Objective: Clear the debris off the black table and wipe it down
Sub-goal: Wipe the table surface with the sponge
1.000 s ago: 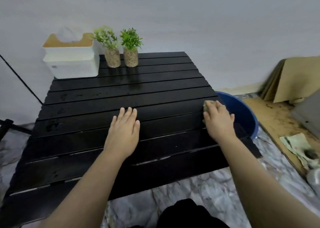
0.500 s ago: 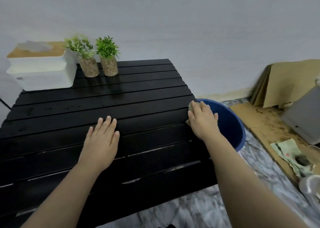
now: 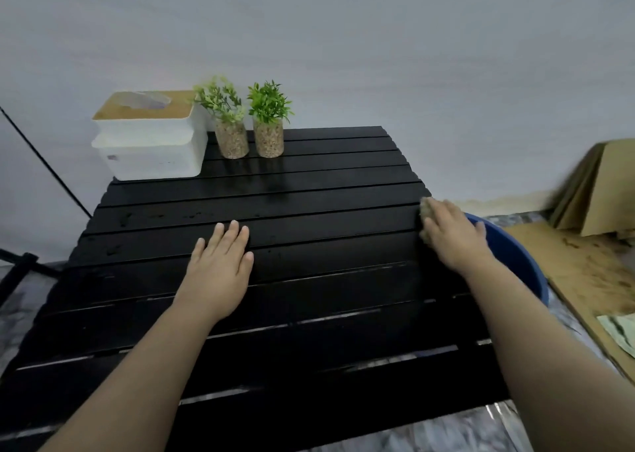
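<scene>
Your right hand presses a sponge on the right edge of the black counter. Its fingers are together and bent over the sponge, which shows only at the fingertips. Your left hand lies flat near the middle of the counter, fingers together and holding nothing.

The slats look wet and shiny, with a few dark specks on the left part. A blue basin stands on the floor just beside the right edge, under your right hand.

The risk I see is at this edge. If you push too far outward, the sponge can slip off into the basin. Debris can also fall into the gaps between slats instead of leaving the counter. A wide stroke toward the back could knock over the two plants or wet the white box.
</scene>
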